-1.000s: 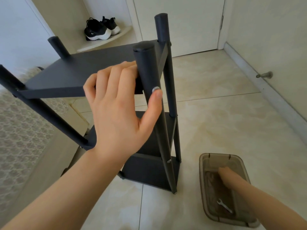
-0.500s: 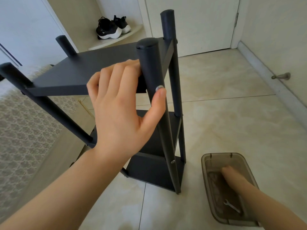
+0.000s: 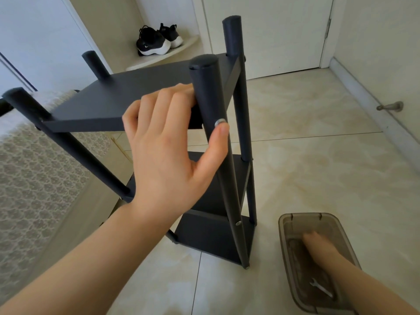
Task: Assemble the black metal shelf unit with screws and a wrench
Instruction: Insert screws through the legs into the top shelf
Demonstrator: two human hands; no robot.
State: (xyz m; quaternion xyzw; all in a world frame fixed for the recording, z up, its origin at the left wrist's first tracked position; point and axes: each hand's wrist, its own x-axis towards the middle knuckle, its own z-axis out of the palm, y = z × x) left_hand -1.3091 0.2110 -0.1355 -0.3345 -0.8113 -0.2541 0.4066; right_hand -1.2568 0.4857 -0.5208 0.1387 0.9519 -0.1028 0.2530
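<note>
The black metal shelf unit (image 3: 127, 96) stands on the tiled floor with three tiers and four round posts. My left hand (image 3: 168, 155) holds its top front corner: fingers curl over the top shelf's edge and the thumb presses a silver screw (image 3: 220, 122) against the near post (image 3: 211, 103). My right hand (image 3: 318, 246) reaches down into a translucent brown plastic box (image 3: 341, 226) on the floor; its fingers are low inside and blurred. A small silver wrench (image 3: 321, 288) lies in the box beside my forearm.
A pair of black shoes (image 3: 156, 39) sits on a low curved ledge behind the shelf. A white door and a wall with a doorstop (image 3: 389, 107) bound the right side. A patterned cloth surface (image 3: 34, 173) lies at the left.
The view has drifted slightly, so the shelf and box sit further right in frame. Both hands keep their places: left on the post and screw, right inside the box.
</note>
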